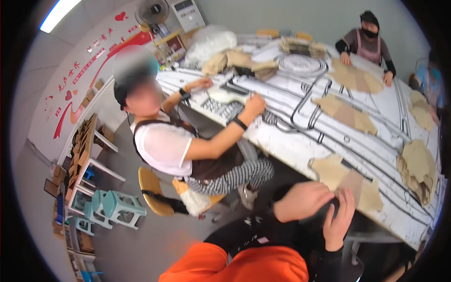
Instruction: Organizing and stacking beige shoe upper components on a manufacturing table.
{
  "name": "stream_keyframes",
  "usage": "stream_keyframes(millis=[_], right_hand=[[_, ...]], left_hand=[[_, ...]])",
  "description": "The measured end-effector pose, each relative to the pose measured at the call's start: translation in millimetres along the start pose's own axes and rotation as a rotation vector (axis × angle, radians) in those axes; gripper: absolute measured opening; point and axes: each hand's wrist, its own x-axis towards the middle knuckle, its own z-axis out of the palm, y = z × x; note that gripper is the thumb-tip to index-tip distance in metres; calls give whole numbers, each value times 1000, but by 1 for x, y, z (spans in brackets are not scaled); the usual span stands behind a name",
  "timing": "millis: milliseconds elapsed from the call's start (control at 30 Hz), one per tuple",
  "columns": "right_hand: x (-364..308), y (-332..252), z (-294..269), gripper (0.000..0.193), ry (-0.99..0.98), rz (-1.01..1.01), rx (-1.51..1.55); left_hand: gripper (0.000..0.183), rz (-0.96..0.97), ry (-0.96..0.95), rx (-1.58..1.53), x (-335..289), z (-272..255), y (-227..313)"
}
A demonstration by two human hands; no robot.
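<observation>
At the table's near edge, my left hand (303, 201) is closed, its fingertips pinched together. What it pinches, if anything, is too small to make out. Close beside it my right hand (339, 221) is raised, fingers stretched and thumb apart, with nothing visible in it. Just beyond both hands lies a flat tan piece (329, 171), cloth-like with an irregular outline. A darker brownish patch (350, 184) shows across it, partly behind my right fingertips.
The large table (277, 145) has a white top with black line drawings. More tan pieces (347, 113) and stacks (418, 169) lie on it. A seated person (169, 141) works at my left; others sit across. Pale green stools (115, 204) and a wooden chair (152, 190) stand left.
</observation>
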Motion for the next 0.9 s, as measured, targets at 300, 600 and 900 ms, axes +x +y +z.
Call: stream_keyframes(millis=[300,600,900], right_hand=[[16,95,7,46,-100,1,-231],[30,116,-5,48,-194,157,-142],[99,117,-14,42,-89,102,-195]], left_hand=[[56,-34,-4,257,29,156,-33],[53,-264,-529,254,114,122,-3],[65,-52,-171,218,93,178,-66]])
